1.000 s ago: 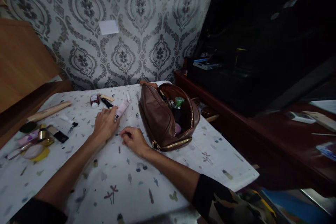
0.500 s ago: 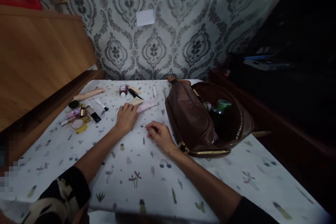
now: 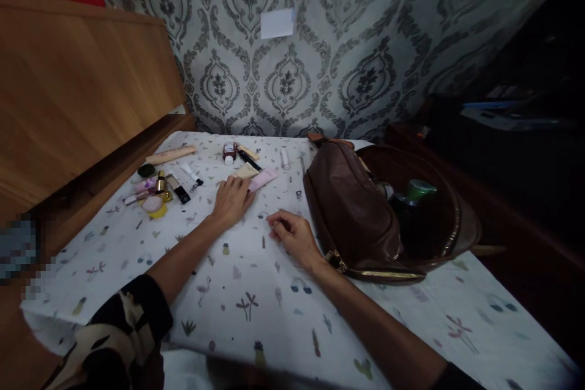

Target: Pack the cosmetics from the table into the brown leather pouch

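My left hand lies over the near end of a pink tube, its fingers curled down on it. A cream-coloured tube lies just beyond, touching or very near the fingertips. My right hand rests on the tablecloth, loosely closed, and I see nothing in it. Right of it stands a brown bag, unzipped, with a green-topped container inside. Behind the tubes are a small dark-red bottle with a white cap, a black slim tube and a white stick-like tube.
On the left lies a cluster of cosmetics, with a gold-capped bottle, a black-capped bottle and a round pink-and-yellow item. A long peach-coloured case is behind them. A wooden cabinet borders the table's left side.
The view has swung, so everything sits further right. The pink tube now points more steeply away from me beside my left hand. My right hand stays loosely curled near the bag.
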### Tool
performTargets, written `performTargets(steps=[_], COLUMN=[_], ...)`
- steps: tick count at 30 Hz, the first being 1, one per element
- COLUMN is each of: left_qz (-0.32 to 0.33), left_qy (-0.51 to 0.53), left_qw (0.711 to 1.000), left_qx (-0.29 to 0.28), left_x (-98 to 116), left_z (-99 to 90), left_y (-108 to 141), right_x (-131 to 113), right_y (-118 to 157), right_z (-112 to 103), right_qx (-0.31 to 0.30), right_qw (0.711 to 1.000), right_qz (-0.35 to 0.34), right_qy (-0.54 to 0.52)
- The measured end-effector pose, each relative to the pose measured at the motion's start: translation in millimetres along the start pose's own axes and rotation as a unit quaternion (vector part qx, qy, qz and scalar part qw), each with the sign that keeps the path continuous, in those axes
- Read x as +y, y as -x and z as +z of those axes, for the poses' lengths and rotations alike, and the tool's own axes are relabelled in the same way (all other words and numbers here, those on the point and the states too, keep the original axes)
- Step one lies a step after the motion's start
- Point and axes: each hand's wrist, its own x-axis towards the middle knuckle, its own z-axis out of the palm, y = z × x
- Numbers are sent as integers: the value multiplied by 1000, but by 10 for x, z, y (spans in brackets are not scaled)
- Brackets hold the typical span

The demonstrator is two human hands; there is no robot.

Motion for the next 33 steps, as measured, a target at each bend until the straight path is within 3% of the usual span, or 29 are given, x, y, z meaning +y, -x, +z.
performTargets(steps=[10, 19, 22, 28, 33], left_qz=[61, 119, 108, 7, 8], left_qy=[66, 104, 104, 50, 50], left_qw=[995, 987, 988, 999, 999], left_qx=[40, 32, 32, 18, 12], left_x=[-60, -48, -27, 20, 18], left_z=[70, 74, 70, 84, 28], left_y=[37, 49, 60, 70, 68], right_x=[-5, -5, 8, -30, -44], right_y=[8, 15, 13, 29, 36], right_z=[-5, -21, -15, -7, 2], right_qx=[-3, -10, -9, -7, -6], right_qw=[1000, 1000, 1000, 1000, 1000], right_qz=[-2, -1, -3, -11, -8], right_qy=[1, 22, 23, 21, 25])
